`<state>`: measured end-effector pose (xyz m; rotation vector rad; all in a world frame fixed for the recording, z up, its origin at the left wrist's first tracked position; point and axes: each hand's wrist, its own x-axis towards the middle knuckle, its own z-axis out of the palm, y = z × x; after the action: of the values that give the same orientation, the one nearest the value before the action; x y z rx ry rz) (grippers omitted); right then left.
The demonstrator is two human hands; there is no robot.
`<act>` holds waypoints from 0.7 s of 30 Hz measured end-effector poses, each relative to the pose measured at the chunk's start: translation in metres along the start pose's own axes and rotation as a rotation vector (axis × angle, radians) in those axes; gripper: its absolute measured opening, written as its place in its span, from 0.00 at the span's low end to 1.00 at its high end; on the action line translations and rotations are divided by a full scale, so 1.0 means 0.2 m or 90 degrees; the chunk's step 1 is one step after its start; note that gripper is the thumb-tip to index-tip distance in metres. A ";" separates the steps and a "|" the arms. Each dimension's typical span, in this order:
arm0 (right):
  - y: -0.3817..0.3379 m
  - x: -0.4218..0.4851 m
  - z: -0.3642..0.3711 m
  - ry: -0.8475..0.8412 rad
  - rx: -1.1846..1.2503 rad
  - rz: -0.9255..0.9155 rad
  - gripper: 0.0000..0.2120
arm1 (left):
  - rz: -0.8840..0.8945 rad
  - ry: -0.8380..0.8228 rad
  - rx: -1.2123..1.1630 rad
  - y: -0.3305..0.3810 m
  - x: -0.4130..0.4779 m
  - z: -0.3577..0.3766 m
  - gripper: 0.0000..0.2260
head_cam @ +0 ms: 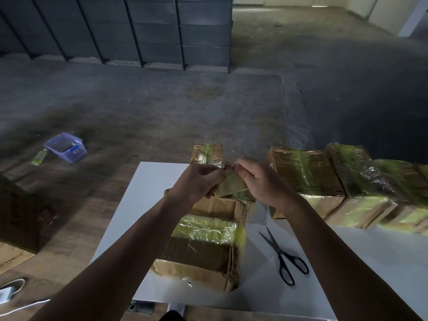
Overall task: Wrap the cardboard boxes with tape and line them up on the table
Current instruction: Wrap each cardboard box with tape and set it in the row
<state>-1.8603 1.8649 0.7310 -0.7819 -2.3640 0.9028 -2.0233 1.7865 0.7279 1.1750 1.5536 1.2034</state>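
**Both hands pinch tape over the centre box**

The left hand (199, 181) and the right hand (257, 181) meet above the far end of the centre box (203, 246). Their fingers are curled, and each pinches one side of a yellowish piece of tape (231, 185) held between them, so both hands are clamped on it. A small brown edge shows just beyond the fingertips; whether it is a roll cannot be told.

The centre box lies on the white counter (148, 181) under the forearms, its long side running near to far. A crinkled band of yellow-green tape crosses its top, with a darker band nearer, and the cardboard is creased along the right edge.

Just right of this box, black-handled scissors (283, 256) lie flat on the counter, handles near and blades slightly apart, pointing far and left.

Farther right, a row of wrapped boxes (361, 181) stands side by side on the counter, each touching the next and all covered in shiny tape. Behind the hands, at the counter's far edge, sits a far box (207, 154) with tape over its top.

On the floor to the left is a purple plastic bin (66, 147) with a bottle (39, 156) lying just beside it. A dark carton (18, 216) sits at the left edge and a shoe (12, 287) in the near-left corner. Dark shelving (115, 31) lines the far side.
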 end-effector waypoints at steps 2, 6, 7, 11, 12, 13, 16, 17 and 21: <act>0.01 0.00 0.00 0.006 -0.003 -0.007 0.09 | 0.007 0.006 0.010 0.00 0.00 0.00 0.10; 0.02 0.00 0.00 0.005 -0.003 -0.012 0.09 | 0.022 0.004 0.021 0.00 0.00 0.00 0.11; 0.02 0.00 0.00 0.005 -0.002 -0.012 0.09 | 0.024 0.000 0.019 0.00 0.00 0.00 0.13; 0.02 0.00 0.00 0.016 0.013 -0.012 0.08 | 0.018 -0.017 -0.013 0.00 0.01 0.00 0.18; 0.02 0.00 0.00 0.015 0.019 -0.012 0.08 | 0.013 -0.019 -0.020 0.00 0.01 0.00 0.19; 0.02 0.00 0.00 0.013 0.020 -0.012 0.08 | 0.009 -0.021 -0.019 0.00 0.01 -0.01 0.20; 0.02 0.00 0.00 0.005 0.014 -0.010 0.10 | -0.006 -0.036 -0.021 -0.01 0.01 -0.01 0.18; 0.02 0.00 -0.01 0.003 0.018 -0.004 0.10 | -0.012 -0.039 -0.028 -0.01 0.02 -0.02 0.16; 0.00 0.03 -0.03 -0.019 0.036 0.034 0.11 | -0.020 -0.046 -0.046 0.02 0.03 -0.04 0.13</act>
<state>-1.8602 1.8713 0.7369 -0.8183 -2.3417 1.0051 -2.0308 1.7914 0.7335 1.1311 1.4585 1.1744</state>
